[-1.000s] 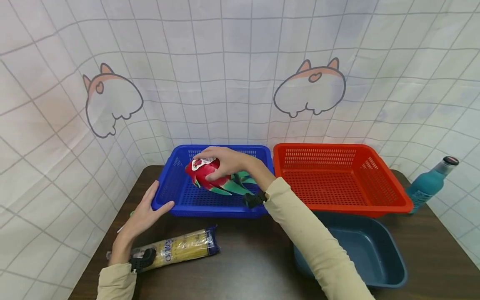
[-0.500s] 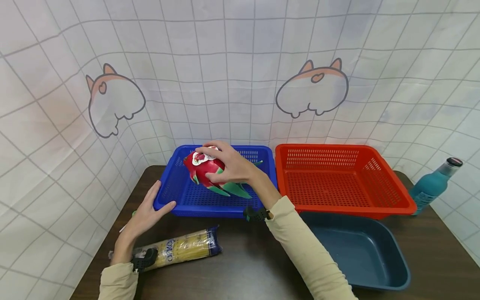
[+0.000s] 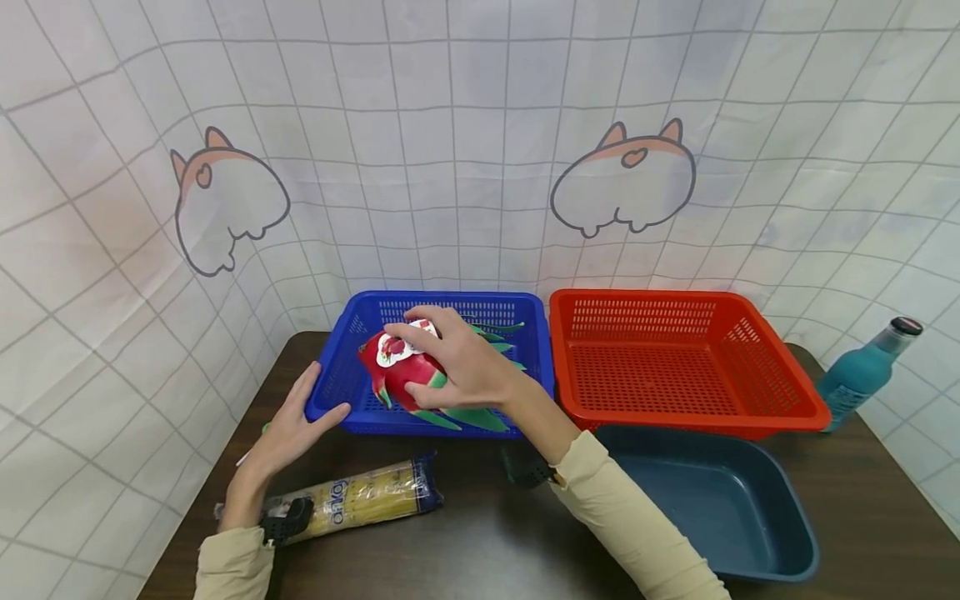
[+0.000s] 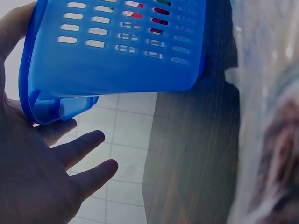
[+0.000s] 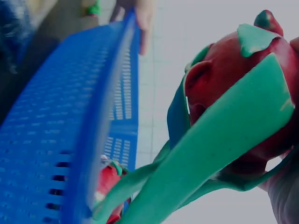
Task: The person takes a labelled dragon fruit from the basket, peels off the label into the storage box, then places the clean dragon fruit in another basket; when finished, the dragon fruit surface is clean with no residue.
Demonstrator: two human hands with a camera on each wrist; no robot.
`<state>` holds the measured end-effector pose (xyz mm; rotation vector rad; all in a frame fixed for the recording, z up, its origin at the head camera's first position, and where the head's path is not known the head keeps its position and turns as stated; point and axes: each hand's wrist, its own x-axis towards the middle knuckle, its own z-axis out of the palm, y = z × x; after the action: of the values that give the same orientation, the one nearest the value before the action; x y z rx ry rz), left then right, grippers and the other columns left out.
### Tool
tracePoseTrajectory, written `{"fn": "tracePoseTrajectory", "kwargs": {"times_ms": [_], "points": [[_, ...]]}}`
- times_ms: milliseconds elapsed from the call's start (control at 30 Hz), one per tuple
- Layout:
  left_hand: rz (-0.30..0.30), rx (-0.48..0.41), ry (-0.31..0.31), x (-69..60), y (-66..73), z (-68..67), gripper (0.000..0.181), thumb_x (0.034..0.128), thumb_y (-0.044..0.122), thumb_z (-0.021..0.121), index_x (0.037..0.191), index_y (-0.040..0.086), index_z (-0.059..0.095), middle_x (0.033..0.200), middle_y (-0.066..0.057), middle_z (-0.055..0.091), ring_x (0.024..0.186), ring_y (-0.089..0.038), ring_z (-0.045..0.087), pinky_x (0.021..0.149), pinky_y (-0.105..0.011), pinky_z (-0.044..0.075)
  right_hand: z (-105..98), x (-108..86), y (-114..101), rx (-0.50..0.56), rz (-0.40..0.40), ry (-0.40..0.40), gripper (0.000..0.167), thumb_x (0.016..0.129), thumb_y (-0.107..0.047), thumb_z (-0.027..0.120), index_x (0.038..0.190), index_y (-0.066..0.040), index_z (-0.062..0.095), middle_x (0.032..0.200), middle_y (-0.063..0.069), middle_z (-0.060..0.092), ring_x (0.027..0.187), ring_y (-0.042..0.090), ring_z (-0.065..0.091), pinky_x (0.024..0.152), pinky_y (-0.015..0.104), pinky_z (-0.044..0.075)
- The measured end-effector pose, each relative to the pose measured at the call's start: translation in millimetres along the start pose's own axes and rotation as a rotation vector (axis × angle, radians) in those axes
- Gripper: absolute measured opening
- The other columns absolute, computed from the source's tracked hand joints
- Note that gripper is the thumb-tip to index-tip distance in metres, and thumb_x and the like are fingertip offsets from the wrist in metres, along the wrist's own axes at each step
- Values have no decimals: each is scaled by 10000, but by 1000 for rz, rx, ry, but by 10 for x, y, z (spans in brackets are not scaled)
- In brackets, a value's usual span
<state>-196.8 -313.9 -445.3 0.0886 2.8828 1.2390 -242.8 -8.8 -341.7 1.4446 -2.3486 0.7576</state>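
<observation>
- The dark table [image 3: 480,550] before you carries everything below.
- The red basket [image 3: 637,367] stands right of the blue basket [image 3: 345,362].
- At the blue one's left front corner, your left hand [image 3: 288,429] touches the rim, fingers spread and fairly straight.
- The dark blue tub [image 3: 720,500] sits in front of the red basket.
- The yellow noodle pack [image 3: 375,493] lies by your left wrist.
- Your right hand [image 3: 468,358] has thumb and fingers curved round the dragon fruit [image 3: 405,375], holding it above the blue basket.
</observation>
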Motion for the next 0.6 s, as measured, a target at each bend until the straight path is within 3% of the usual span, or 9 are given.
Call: {"fn": "tracePoseTrajectory", "kwargs": {"times_ms": [300,600], "points": [[11,-9,3,-7,-4,6,966,917,484,602,1571,156,-29,1635,-176,5,1453,-491,164,1087,-711,224,20,-278,-246,-98,-76,41,699,801,-391,660,1434,-197,435,1393,99,472,1272,230,442,873,299,561],[14,-10,0,-21,18,4,960,922,468,604,1571,139,-22,1635,-177,7,1449,-489,178,1080,-712,240,-27,-578,-446,-56,-57,-43,705,812,-422,656,1449,-224,428,1378,64,481,1271,202,437,872,301,564]]}}
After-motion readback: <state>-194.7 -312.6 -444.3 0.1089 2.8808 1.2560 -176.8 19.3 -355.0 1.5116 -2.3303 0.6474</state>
